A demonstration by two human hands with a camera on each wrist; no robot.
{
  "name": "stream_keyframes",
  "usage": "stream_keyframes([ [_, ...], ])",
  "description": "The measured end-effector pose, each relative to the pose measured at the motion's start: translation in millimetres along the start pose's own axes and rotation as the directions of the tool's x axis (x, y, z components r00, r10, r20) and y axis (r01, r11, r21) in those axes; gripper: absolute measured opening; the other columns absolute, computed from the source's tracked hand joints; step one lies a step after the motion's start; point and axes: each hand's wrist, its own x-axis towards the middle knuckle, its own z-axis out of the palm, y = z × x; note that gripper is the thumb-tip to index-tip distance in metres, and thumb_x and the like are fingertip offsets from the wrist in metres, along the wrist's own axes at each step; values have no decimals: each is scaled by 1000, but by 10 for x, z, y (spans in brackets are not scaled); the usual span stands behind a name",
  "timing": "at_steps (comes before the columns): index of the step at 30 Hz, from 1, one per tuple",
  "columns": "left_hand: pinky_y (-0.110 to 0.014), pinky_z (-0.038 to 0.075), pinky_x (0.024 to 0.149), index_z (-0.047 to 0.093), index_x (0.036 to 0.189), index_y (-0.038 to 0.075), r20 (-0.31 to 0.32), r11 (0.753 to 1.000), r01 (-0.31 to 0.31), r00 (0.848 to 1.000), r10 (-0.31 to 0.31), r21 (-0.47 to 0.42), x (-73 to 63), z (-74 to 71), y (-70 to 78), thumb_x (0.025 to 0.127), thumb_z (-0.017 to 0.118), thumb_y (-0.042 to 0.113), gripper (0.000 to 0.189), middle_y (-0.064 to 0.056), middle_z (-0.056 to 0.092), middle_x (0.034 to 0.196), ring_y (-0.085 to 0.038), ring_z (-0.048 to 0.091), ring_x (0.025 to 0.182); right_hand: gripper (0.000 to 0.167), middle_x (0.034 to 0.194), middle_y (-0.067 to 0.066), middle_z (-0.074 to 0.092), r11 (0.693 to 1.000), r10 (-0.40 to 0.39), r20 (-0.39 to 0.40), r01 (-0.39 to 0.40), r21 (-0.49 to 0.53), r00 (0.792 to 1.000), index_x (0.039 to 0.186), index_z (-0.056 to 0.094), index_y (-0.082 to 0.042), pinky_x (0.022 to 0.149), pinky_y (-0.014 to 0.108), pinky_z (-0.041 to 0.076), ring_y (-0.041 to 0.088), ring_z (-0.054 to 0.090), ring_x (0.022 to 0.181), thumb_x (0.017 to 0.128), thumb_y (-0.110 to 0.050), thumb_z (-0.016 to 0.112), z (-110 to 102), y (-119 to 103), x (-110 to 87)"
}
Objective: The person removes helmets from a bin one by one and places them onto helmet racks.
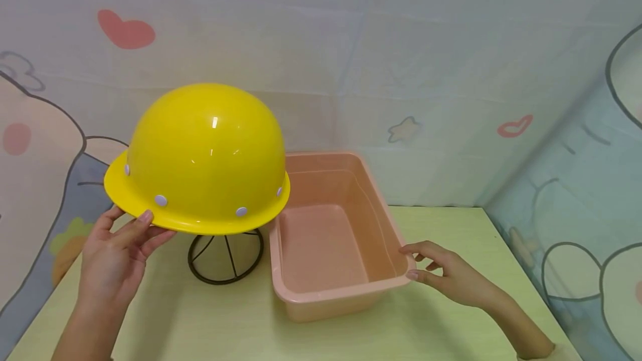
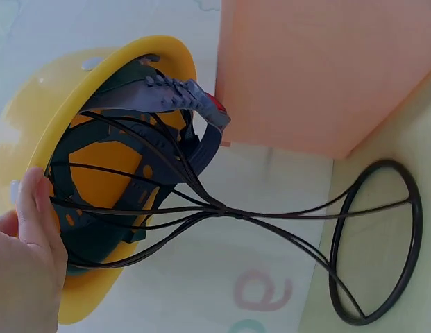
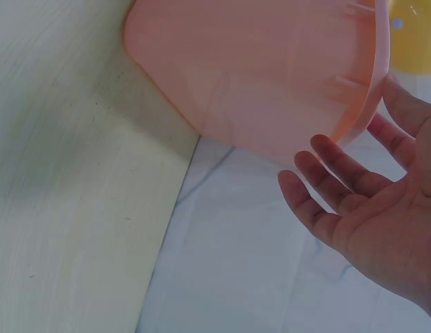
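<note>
A yellow hard hat [image 1: 210, 149] sits over a black wire stand [image 1: 225, 258], whose round base rests on the table. My left hand [image 1: 117, 252] holds the hat's brim at its near left side. In the left wrist view the hat's inner straps [image 2: 159, 97] show, and the wires of the stand reach up inside the shell. A pink plastic bin [image 1: 341, 297] stands right of the stand, with nothing visible inside. At its near right corner my right hand [image 1: 451, 274] pinches the rim between thumb and index finger; the other fingers spread loosely in the right wrist view.
The pale wooden table [image 1: 441, 227] carries the stand and the bin. Behind it hangs a printed cloth backdrop [image 1: 301, 43] with hearts, and more printed cloth [image 1: 577, 194] covers the right side. The hat's brim overlaps the bin's left edge in the head view.
</note>
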Motion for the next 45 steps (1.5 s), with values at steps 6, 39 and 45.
stream_keyframes([
  [6, -41, 54, 66, 41, 113, 0, 1, 999, -4, 1000, 4, -51, 20, -5, 10, 87, 45, -18, 32, -20, 62, 97, -36, 65, 71, 36, 118, 0, 55, 1000, 5, -4, -5, 5, 1000, 123, 52, -10, 76, 29, 49, 12, 50, 99, 90, -23, 59, 8, 2, 4],
  [39, -42, 53, 76, 42, 114, 6, -53, 990, 123, 991, -127, -70, -19, -271, -97, 90, 45, -10, 29, -12, 58, 105, -30, 63, 80, 36, 118, 1, 55, 1000, -14, -8, 14, 3, 1000, 123, 52, -10, 76, 30, 49, 12, 50, 98, 90, -21, 59, 20, 0, 21],
  [45, -44, 53, 75, 47, 114, 7, 5, 991, 132, 991, -132, -31, -59, -297, -69, 93, 43, -6, 25, -8, 59, 106, -29, 64, 85, 36, 118, 1, 55, 1000, -20, -2, 20, -5, 1000, 124, 51, -10, 75, 31, 49, 13, 50, 98, 90, -22, 58, 23, 6, 15],
])
